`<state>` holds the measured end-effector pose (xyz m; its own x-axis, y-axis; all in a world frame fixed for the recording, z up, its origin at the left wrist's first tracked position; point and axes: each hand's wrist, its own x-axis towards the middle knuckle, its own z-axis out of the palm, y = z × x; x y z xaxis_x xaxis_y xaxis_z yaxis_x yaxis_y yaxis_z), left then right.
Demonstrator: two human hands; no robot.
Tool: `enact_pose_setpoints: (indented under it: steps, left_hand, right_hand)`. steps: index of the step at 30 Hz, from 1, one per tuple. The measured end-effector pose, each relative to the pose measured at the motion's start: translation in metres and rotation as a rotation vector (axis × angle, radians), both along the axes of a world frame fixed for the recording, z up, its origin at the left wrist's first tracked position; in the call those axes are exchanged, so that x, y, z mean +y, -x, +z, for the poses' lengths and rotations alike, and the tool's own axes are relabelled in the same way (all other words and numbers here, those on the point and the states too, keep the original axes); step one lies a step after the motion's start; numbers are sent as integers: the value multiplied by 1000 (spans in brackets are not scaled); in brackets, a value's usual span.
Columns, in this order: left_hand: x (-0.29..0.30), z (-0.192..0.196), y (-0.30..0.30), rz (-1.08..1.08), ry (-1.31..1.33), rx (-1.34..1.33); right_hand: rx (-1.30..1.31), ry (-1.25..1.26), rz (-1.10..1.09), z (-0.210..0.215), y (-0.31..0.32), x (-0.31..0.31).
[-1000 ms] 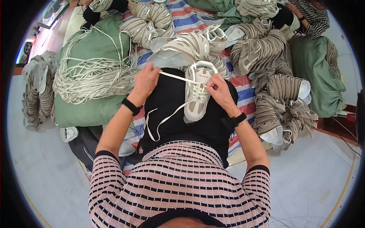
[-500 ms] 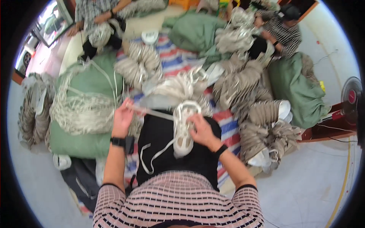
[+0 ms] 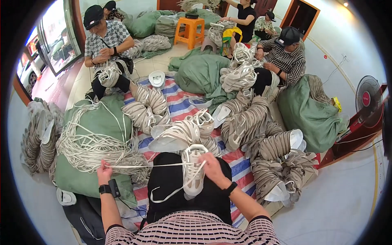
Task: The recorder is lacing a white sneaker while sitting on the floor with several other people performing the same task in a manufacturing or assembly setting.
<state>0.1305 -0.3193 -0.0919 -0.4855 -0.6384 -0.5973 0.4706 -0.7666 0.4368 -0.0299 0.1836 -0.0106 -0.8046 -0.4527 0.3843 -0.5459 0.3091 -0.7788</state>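
Observation:
On my lap rests a white and beige shoe upper (image 3: 193, 170), its toe towards me and lace running across its eyelets. My left hand (image 3: 105, 172) is out to the left, closed in a pinch on a white shoelace (image 3: 141, 165) that stretches straight to the upper. My right hand (image 3: 211, 166) is at the right edge of the upper, fingers bent and closed around that edge by the eyelets; the fingertips are partly hidden. A loose lace end curls over my black-clad left thigh.
Left of me, a bundle of white laces (image 3: 92, 143) lies on a green sack (image 3: 73, 179). Stacked uppers (image 3: 179, 132) lie ahead; more stacks (image 3: 271, 163) are at right on the striped sheet (image 3: 241, 163). A fan (image 3: 367, 98) stands far right. Several people work farther back.
My left hand has moved outward to the left, and the lace is now drawn longer and straight. My right hand remains at the upper. The view has tilted up, showing more room.

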Motion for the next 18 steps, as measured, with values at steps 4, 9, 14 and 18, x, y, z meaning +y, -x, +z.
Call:
enact_pose_setpoints:
  steps: [4, 9, 14, 18]
  left_hand:
    - [-22, -18, -31, 78, 91, -61]
    - [-37, -30, -51, 91, 104, -7]
    - [-37, -15, -67, 337, 273, -325]
    - [-29, 4, -63, 304, 498, -463]
  right_hand:
    - [-575, 558, -346, 33, 14, 45]
    - [-798, 939, -736, 16, 5, 191]
    - [-971, 1514, -1151, -42, -53, 275]
    - [-964, 1751, -1018, -101, -100, 328]
